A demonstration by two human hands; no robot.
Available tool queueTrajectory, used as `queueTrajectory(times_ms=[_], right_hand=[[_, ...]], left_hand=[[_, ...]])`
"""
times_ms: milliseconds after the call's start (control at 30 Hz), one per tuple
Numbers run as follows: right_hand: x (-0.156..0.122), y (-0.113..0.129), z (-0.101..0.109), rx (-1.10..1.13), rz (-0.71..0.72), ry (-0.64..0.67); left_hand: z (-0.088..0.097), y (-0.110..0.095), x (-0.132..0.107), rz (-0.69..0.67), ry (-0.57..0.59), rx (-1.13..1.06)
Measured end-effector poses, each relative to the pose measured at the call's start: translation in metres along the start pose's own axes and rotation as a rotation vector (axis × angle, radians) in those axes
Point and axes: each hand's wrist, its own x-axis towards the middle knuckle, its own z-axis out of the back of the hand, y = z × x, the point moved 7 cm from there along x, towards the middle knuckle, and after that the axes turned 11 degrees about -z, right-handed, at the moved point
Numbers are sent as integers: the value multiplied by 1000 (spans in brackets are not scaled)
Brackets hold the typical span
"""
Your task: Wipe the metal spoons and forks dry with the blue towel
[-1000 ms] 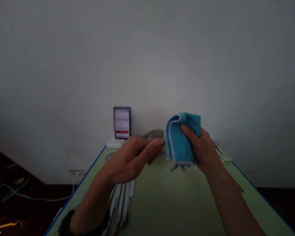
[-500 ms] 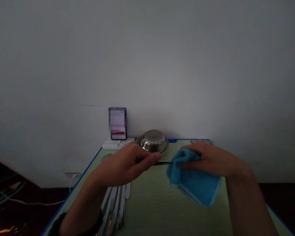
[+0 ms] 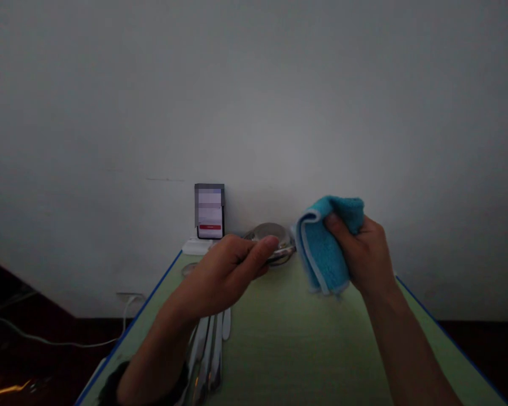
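Blue cloth [image 3: 322, 248] and right hand [image 3: 366, 256] have risen since half a second ago, the cloth now hanging folded. Metal bowl [image 3: 271, 229] upside down at the table's [image 3: 305, 349] far edge, base up; contents, if any, hidden. Left hand [image 3: 232, 273] closed around a shiny metal utensil [image 3: 281, 255], held in front of the bowl; its far end meets the cloth's outline, contact unclear. Right fingers and thumb pinch the cloth.

Fuzzy matt cloth [image 3: 325, 254], glossy metal cutlery [image 3: 215, 358].
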Motion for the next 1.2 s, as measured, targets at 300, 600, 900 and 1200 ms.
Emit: queueTrajectory(times_ms=[300,600,900,1200], right_hand=[[6,-26,-8,475,-288,-79],[7,-35,-18,591,-405,5],[-6,-33,-48,794,-454,108],[-7,-34,-58,654,-398,330]], left_hand=[[-26,-18,2,-7,224,-159],[-40,-23,-14,-13,578,-318],[-51,4,7,37,426,30],[-2,30,6,100,179,233]])
